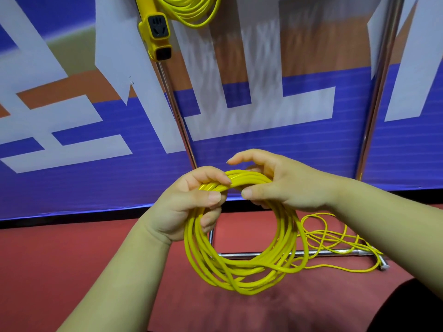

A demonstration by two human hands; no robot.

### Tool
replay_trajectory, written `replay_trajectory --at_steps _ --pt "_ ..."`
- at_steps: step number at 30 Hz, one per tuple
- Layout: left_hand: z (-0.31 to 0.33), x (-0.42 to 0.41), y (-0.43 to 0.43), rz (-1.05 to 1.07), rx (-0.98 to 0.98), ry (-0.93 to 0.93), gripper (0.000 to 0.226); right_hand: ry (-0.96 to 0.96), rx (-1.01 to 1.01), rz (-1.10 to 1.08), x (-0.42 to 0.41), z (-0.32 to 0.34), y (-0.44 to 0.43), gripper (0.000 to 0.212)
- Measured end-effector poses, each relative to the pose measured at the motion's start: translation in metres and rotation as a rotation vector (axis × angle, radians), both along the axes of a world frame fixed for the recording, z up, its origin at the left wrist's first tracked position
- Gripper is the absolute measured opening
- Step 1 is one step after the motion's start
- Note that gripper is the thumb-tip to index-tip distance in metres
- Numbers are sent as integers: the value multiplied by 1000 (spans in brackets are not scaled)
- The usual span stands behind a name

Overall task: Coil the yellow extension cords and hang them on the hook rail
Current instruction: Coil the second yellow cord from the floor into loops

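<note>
Mid-coil: left hand (191,204) has its grip wrapped round the top of the round yellow cord coil (239,276), right hand (282,185) pinches alongside, and the loose tail (335,240) below needs gathering next, I reckon.

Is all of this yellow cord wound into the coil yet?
No: a loose stretch of cord lies tangled on the red floor right of the coil.

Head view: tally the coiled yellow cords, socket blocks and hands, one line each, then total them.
Coiled yellow cords: 2, the held coil and the upper coil
Socket blocks: 1, the socket block
Hands: 2, the left hand and the right hand
Total: 5
</note>
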State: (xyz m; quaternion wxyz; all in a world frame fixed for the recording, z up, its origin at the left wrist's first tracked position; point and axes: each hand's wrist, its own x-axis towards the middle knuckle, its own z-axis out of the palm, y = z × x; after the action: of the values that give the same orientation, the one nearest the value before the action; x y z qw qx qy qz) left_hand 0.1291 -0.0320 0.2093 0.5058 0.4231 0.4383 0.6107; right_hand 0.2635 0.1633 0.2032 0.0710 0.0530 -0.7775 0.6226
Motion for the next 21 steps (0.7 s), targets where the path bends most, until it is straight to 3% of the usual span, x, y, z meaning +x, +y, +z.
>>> replay_trajectory --at_steps 6,11,21 --pt "-3 -9 -2 17 6 71 44 62 -219 -81 6 -1 15 37" --pt "-5 -10 0 87 -13 113 47 70 -268 -156 5 -7 22 37" --pt "-1 -11 2 25 -27 11 51 24 -363 -160 -1 -16 24 47"
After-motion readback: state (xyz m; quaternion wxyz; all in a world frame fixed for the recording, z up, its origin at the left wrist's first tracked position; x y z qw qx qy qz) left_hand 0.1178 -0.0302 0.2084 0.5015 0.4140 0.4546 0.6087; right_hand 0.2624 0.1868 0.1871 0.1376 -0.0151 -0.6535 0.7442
